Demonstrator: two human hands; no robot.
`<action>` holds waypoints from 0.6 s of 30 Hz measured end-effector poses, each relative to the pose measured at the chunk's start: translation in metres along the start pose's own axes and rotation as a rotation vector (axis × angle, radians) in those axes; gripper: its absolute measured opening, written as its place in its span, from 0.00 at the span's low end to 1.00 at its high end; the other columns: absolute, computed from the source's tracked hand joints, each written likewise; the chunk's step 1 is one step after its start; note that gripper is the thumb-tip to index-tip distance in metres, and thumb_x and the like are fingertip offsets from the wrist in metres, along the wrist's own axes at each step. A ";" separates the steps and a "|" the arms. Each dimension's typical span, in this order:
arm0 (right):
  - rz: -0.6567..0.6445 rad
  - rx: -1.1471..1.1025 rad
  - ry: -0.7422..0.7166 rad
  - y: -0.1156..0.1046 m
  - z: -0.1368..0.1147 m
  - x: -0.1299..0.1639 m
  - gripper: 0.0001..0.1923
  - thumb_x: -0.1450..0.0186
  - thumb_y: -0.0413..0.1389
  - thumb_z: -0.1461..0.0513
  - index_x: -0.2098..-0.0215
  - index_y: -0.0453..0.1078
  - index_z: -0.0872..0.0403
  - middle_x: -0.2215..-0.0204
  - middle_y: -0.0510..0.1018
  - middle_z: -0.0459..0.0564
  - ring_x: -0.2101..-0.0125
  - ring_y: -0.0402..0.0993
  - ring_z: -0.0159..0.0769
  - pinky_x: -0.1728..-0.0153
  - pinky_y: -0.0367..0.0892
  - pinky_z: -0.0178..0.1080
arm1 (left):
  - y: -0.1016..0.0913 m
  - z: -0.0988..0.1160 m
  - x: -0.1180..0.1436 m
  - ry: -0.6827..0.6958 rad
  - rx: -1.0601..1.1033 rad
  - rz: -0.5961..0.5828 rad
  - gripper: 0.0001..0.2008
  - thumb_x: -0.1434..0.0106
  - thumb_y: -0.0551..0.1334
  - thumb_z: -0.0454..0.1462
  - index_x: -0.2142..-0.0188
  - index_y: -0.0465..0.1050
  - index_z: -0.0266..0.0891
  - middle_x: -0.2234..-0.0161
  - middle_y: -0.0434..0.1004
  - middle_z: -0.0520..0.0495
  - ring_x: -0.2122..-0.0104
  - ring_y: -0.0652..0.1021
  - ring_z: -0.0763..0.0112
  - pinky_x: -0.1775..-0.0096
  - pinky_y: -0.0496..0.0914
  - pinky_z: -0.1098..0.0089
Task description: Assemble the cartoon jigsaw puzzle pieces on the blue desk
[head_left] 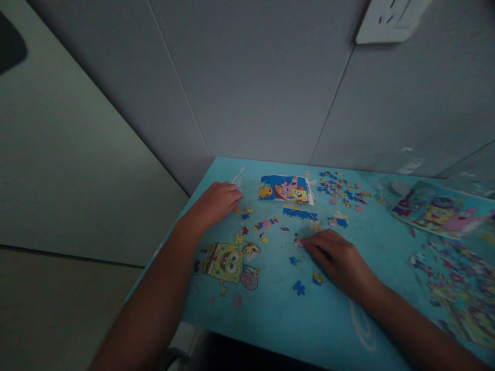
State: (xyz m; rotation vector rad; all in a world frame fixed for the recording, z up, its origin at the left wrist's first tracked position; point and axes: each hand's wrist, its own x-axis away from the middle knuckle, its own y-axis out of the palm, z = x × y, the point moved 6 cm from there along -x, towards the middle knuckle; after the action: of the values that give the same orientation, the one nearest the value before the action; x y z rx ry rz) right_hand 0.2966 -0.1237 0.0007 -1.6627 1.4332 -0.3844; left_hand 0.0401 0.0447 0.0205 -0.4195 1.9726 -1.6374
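Observation:
My right hand [335, 253] rests on the table with its fingertips closed on a small puzzle piece [297, 242], red and pink. My left hand [219, 202] lies palm down near the table's left edge, fingers stretched out. Just beyond its fingertips is a small yellow and blue puzzle piece [246, 212]. Between the hands are a joined blue strip of pieces [300, 213], a short joined row with pink in it [266, 224] and several single pieces. A blue piece [299, 288] and an orange and blue piece [317, 278] lie nearer to me.
Behind the hands lies a picture card [284, 189] with cartoon figures. Loose puzzle pieces [342, 189] are spread at the back. On the right are a larger picture sheet [441, 208], clear plastic and a big heap of pieces [460, 283]. The turquoise table [270, 330] meets a grey wall [263, 93].

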 end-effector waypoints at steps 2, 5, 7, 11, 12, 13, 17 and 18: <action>-0.001 -0.004 -0.002 0.000 -0.001 0.000 0.10 0.26 0.53 0.61 0.53 0.77 0.49 0.59 0.82 0.50 0.58 0.78 0.40 0.54 0.74 0.47 | -0.001 0.002 -0.001 0.012 0.018 0.002 0.07 0.30 0.60 0.34 0.58 0.78 0.40 0.60 0.81 0.46 0.59 0.78 0.62 0.59 0.67 0.63; 0.015 -0.005 0.000 -0.002 -0.002 0.000 0.10 0.26 0.53 0.61 0.53 0.77 0.49 0.59 0.82 0.50 0.58 0.78 0.41 0.54 0.74 0.48 | -0.002 0.007 -0.002 0.049 0.062 0.003 0.07 0.30 0.60 0.36 0.59 0.79 0.41 0.61 0.81 0.47 0.59 0.78 0.63 0.58 0.67 0.63; 0.046 -0.004 0.011 -0.004 -0.002 0.000 0.10 0.27 0.54 0.61 0.52 0.76 0.49 0.58 0.81 0.51 0.57 0.77 0.41 0.54 0.75 0.48 | -0.003 0.010 -0.003 0.072 0.076 0.017 0.08 0.29 0.60 0.36 0.59 0.79 0.41 0.61 0.80 0.47 0.58 0.78 0.63 0.58 0.66 0.63; 0.115 0.012 0.033 -0.008 0.000 0.001 0.11 0.27 0.54 0.61 0.50 0.76 0.49 0.55 0.79 0.53 0.55 0.77 0.43 0.52 0.75 0.49 | -0.008 0.013 -0.004 0.099 0.057 0.086 0.11 0.27 0.57 0.39 0.58 0.79 0.41 0.60 0.80 0.45 0.58 0.78 0.63 0.55 0.67 0.62; 0.121 0.020 0.036 -0.009 0.001 0.001 0.11 0.27 0.54 0.61 0.49 0.75 0.49 0.55 0.79 0.54 0.55 0.77 0.43 0.52 0.75 0.49 | -0.009 0.013 -0.003 0.099 0.053 0.107 0.12 0.26 0.56 0.39 0.57 0.79 0.41 0.60 0.80 0.45 0.57 0.77 0.64 0.55 0.67 0.62; 0.125 0.028 0.036 -0.009 0.001 0.001 0.11 0.27 0.54 0.61 0.49 0.75 0.49 0.55 0.79 0.54 0.55 0.77 0.43 0.52 0.75 0.49 | -0.011 0.013 -0.003 0.097 0.051 0.128 0.12 0.26 0.56 0.40 0.57 0.78 0.41 0.60 0.80 0.45 0.57 0.77 0.63 0.55 0.67 0.62; 0.117 0.050 0.029 -0.010 -0.001 0.000 0.10 0.27 0.54 0.61 0.50 0.76 0.49 0.56 0.79 0.53 0.56 0.77 0.43 0.52 0.75 0.48 | -0.015 0.013 -0.002 0.085 0.052 0.195 0.13 0.25 0.54 0.40 0.56 0.78 0.41 0.60 0.80 0.45 0.58 0.77 0.64 0.57 0.67 0.62; 0.113 0.051 0.029 -0.010 -0.002 0.000 0.10 0.27 0.54 0.61 0.51 0.76 0.49 0.57 0.79 0.54 0.56 0.77 0.43 0.53 0.75 0.48 | -0.016 0.013 -0.002 0.085 0.053 0.203 0.14 0.24 0.54 0.40 0.56 0.78 0.41 0.60 0.80 0.45 0.59 0.77 0.64 0.57 0.67 0.62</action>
State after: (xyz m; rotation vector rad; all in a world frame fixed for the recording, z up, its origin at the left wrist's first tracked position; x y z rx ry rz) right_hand 0.3017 -0.1250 0.0100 -1.5328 1.5187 -0.3794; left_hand 0.0481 0.0319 0.0346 -0.1259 1.9575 -1.5967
